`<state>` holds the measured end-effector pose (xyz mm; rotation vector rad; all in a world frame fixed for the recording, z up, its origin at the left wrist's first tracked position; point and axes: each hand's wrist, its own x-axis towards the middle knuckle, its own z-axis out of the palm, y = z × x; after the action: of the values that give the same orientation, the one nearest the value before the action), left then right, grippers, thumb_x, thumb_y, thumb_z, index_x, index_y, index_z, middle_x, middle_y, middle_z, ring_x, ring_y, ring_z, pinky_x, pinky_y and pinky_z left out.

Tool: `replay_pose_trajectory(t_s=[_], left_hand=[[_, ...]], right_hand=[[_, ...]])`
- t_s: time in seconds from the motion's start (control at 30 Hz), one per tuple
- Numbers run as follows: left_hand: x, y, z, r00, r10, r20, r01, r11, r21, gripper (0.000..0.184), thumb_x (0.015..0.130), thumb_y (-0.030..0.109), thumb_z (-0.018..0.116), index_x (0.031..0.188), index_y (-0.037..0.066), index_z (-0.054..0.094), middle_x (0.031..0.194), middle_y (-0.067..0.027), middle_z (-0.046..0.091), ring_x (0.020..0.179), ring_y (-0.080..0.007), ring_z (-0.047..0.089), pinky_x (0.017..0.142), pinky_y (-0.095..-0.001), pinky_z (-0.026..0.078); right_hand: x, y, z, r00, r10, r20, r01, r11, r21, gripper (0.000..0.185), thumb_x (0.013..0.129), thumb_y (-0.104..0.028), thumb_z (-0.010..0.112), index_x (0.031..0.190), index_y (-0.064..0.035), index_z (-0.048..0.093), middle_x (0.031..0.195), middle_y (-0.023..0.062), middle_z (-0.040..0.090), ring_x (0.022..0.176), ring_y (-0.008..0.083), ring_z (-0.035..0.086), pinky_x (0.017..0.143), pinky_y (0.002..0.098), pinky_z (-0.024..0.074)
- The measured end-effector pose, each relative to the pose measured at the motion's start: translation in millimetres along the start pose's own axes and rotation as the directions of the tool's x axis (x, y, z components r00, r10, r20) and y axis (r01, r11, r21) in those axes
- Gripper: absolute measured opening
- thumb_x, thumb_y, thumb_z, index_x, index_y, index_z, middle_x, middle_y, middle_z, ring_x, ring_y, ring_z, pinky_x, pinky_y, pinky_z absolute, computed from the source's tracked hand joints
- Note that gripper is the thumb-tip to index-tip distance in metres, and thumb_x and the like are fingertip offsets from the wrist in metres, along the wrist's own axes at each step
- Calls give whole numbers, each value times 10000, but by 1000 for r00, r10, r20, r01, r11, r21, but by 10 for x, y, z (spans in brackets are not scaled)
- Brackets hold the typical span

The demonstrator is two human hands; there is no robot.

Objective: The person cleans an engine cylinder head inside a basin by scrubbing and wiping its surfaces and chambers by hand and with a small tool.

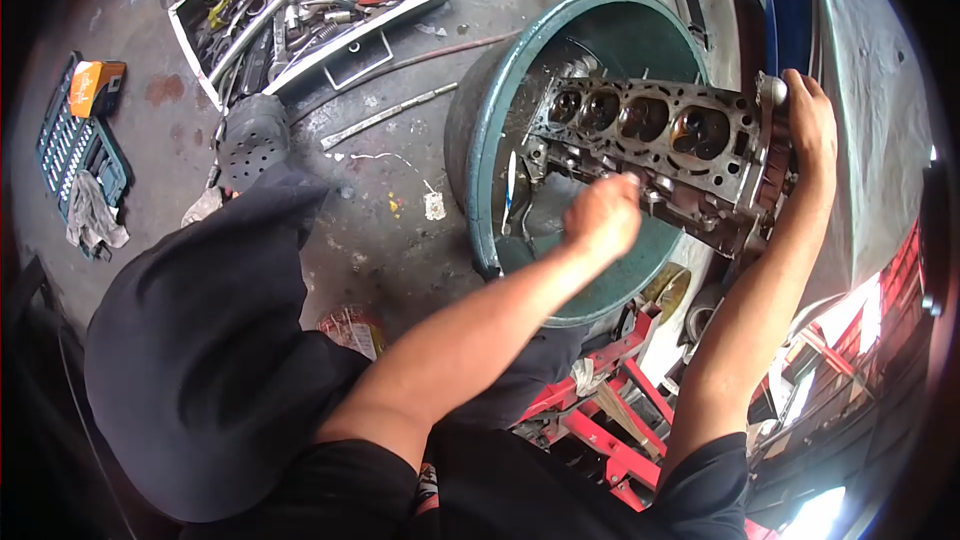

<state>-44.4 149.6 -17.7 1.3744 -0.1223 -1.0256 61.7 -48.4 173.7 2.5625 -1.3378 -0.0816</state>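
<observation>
A greasy metal cylinder head [720,95], with four round chambers facing up, lies tilted across a round green tub [485,155]. At its right end my right hand [812,125] grips the edge, fingers bent over the end beside a round metal knob. My left hand [603,212] is closed at the near long side of the cylinder head, over the tub; whatever its fingers hold is too small or blurred to tell. A thin white and blue stick [511,180] leans inside the tub, left of my left hand.
An open tool drawer [325,45] full of tools stands at the upper left. Below it are a metal bar [390,115] and my shoe [252,140]. A socket set [110,155] with an orange box [95,88] lies far left. Red metal frames [610,445] stand below the tub.
</observation>
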Motion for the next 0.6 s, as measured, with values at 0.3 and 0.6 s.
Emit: replay_pose_trajectory(t_s=[0.3,0.6], left_hand=[[-40,2,-15,991,130,14,-128,989,-76,322,969,311,425,984,66,633,901,-234,650,888,-424,619,779,-486,487],[-97,290,-104,994,20,105,-22,1000,18,301,968,315,458,897,61,604,790,-244,616,806,-463,595,679,-506,464]], right_hand=[[-47,-92,-24,984,100,147,-124,978,168,584,862,-462,489,1223,-10,569,1064,200,653,882,274,678,852,364,495],[55,-58,-36,985,30,172,-30,1000,0,629,838,-481,503,1211,22,560,1050,191,658,870,282,674,860,370,484]])
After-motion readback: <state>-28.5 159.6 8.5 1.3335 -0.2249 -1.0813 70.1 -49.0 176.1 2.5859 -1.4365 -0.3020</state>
